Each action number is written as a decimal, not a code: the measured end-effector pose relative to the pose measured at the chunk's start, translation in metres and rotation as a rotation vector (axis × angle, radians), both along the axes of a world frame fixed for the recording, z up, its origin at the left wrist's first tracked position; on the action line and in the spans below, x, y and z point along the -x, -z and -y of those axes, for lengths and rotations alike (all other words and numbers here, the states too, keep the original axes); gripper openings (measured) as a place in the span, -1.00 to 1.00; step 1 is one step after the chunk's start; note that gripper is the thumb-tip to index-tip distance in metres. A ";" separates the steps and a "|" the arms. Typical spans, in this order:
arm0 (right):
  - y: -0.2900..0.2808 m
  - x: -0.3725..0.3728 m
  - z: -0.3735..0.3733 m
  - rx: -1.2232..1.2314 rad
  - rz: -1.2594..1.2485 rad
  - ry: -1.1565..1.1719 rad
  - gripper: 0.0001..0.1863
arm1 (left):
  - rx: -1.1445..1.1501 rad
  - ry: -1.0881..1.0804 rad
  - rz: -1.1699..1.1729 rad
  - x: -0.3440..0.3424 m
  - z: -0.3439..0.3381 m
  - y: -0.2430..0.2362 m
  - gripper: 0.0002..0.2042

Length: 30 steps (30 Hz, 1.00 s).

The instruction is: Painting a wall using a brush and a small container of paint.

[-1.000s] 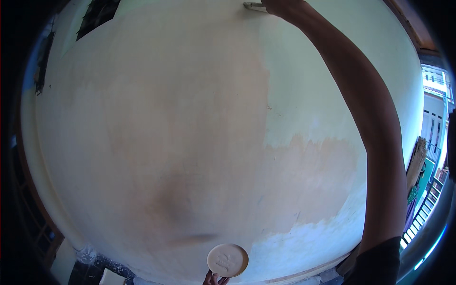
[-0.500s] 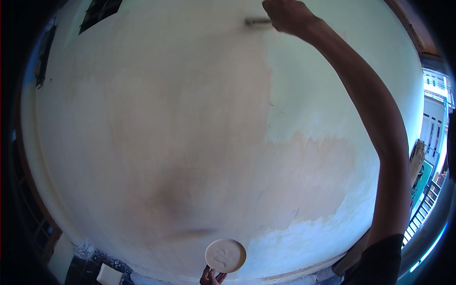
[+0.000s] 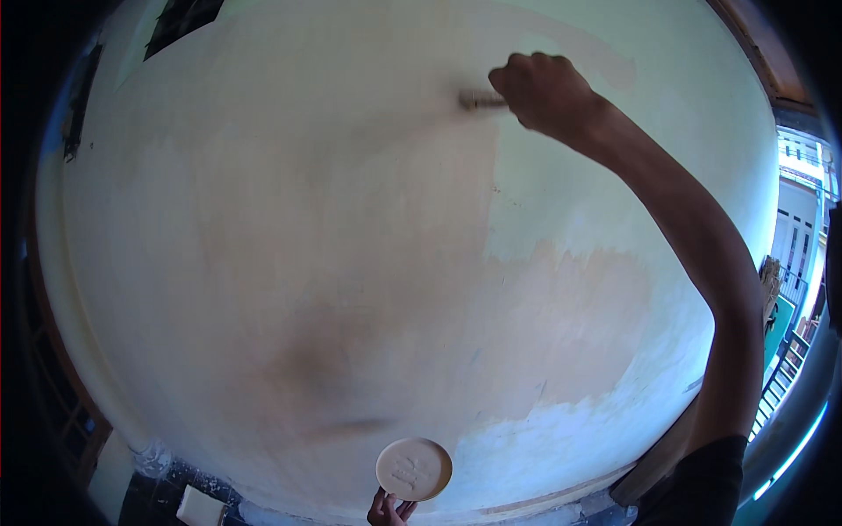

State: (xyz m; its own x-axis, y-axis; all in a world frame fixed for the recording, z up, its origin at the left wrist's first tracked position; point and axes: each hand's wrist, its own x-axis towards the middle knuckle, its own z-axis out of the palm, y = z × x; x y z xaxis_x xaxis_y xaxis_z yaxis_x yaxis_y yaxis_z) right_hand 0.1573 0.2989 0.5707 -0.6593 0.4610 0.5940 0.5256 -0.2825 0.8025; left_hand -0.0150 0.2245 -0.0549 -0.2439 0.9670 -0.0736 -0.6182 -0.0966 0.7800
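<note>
1. Woodwork [image 3: 98, 434], brown and bent by the lens, stands far to the left of the left hand.
2. Dark tiles [image 3: 147, 500] cover the floor left of that same hand, with a pale squarish block [image 3: 202, 507] lying on them. Far above the block, well up and left of both hands, is a dark opening [image 3: 180, 26].
3. The left hand [image 3: 390, 510] is partly closed, its bent fingers gripping the lower edge of a round, shallow dish [image 3: 448, 482]. The dish sits just above the fingers, tilted so its pale, streaked inside shows.
4. The wall [image 3: 263, 175] spreads in front of both hands: peach-toned to the left of the right hand and partly beneath it, pale green just below and to the right of it.
5. A brush [image 3: 481, 101] sticks out to the left of the right hand, its head blurred; whether the bristles touch the wall, I cannot tell.
6. The right hand [image 3: 548, 98] is curled into a fist around the brush's handle, knuckles up, high above the left hand.
7. A dark sleeve [image 3: 702, 482] is far below and to the right of the right hand; farther right stands a barred railing [image 3: 781, 386].
</note>
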 end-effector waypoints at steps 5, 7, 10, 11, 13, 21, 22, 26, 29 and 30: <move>-0.043 -0.010 0.025 -0.199 -0.202 0.042 -0.92 | 0.043 0.049 -0.027 -0.005 -0.009 0.000 -0.60; -0.074 -0.018 0.006 -0.307 -0.200 0.067 -0.92 | 0.036 0.069 -0.026 -0.009 -0.011 -0.001 -0.60; -0.035 -0.008 -0.030 -0.343 0.164 0.013 -0.91 | 0.021 0.060 -0.007 -0.008 -0.010 -0.004 -0.60; -0.002 0.005 -0.024 -0.231 0.122 0.000 -0.89 | 0.009 0.054 0.014 -0.007 -0.006 -0.005 -0.60; 0.049 0.012 -0.009 -0.005 0.120 -0.040 -0.89 | 0.026 0.009 0.016 -0.004 -0.006 -0.004 -0.60; -0.111 0.014 0.002 -0.449 -0.027 -0.068 -0.77 | 0.016 0.103 0.014 -0.019 -0.019 -0.001 -0.61; -0.103 0.007 -0.022 -0.449 -0.026 -0.069 -0.77 | -0.007 0.105 0.008 -0.019 -0.018 0.000 -0.61; -0.016 0.034 -0.043 -0.222 0.240 -0.314 -0.94 | 0.058 0.044 0.018 -0.009 -0.012 0.007 -0.60; 0.025 0.044 0.010 0.134 0.017 -0.080 -0.82 | -0.025 0.088 0.034 -0.004 0.000 -0.020 -0.61; 0.013 0.044 0.016 0.126 0.018 -0.080 -0.82 | -0.033 0.088 0.034 -0.006 -0.005 -0.018 -0.61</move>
